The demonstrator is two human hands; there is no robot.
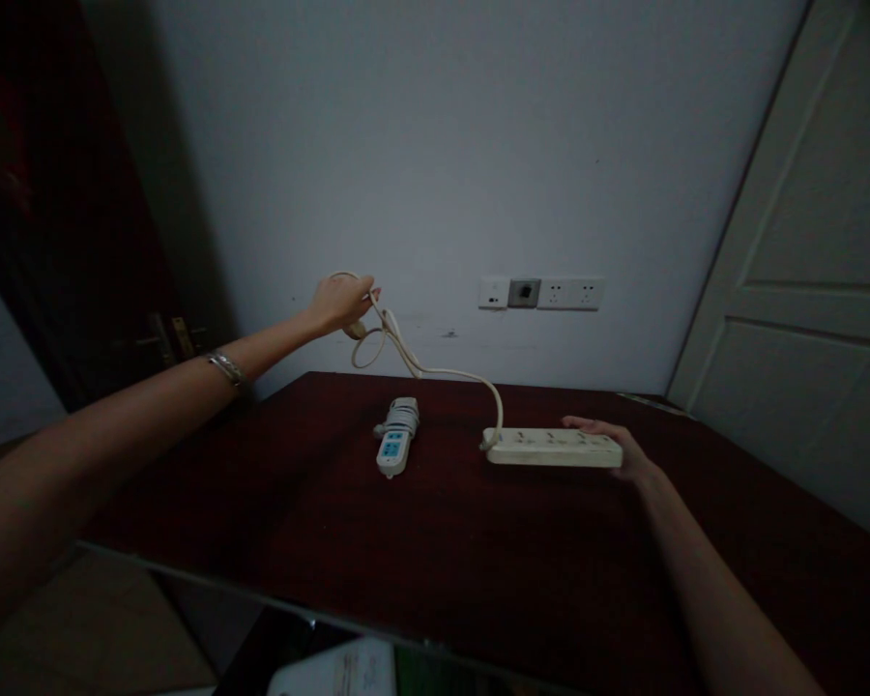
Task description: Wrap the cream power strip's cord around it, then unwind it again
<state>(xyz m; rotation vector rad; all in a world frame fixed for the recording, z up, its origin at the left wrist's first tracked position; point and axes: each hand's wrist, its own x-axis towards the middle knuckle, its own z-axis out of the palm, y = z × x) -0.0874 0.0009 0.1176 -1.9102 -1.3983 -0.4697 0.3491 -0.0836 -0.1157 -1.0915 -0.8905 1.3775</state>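
My left hand (342,302) is raised in front of the wall, its fingers closed around a cream power cord (449,372). Loops of the cord hang below that hand, and what looks like its plug dangles there, partly hidden. From the loops the cord runs right and down into the left end of a long white power strip (551,448). My right hand (616,447) grips the strip's right end, with the sockets facing up. On the table between the hands lies a smaller power strip (393,449) with blue sockets, its white cord wound around it.
A dark red table (406,551) stands against the wall. Wall sockets and switches (540,293) sit above its back edge. To the right is a pale door (804,329); a dark door with a handle (163,338) is at left. A white object (340,669) shows below the front edge.
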